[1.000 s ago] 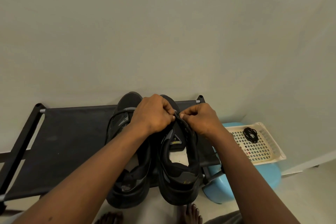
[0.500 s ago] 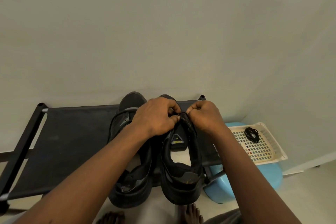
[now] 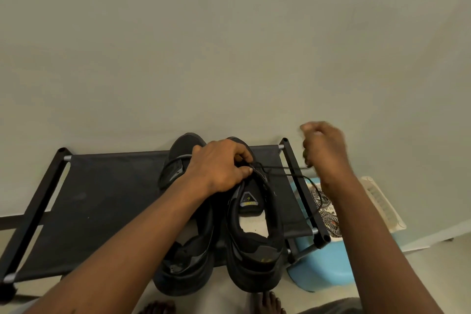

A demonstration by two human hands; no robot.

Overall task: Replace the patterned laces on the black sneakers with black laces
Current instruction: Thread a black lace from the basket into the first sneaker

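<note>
Two black sneakers stand side by side on a black fabric rack (image 3: 102, 201): the left sneaker (image 3: 186, 257) and the right sneaker (image 3: 257, 250). My left hand (image 3: 219, 166) grips the front of the right sneaker at its eyelets. A thin black lace (image 3: 283, 169) runs taut from there to my right hand (image 3: 323, 145), which pinches its end, raised and blurred to the right of the rack. Patterned black-and-white laces (image 3: 327, 214) lie in a cream basket (image 3: 382, 204) beside the rack.
The basket sits on a light blue stool (image 3: 323, 267) to the right of the rack. A plain wall rises right behind the rack. My bare toes (image 3: 267, 303) show on the floor below the sneakers.
My right hand has pulled away from the sneaker up and to the right, drawing the black lace out through it. My left hand stays on the sneaker.
</note>
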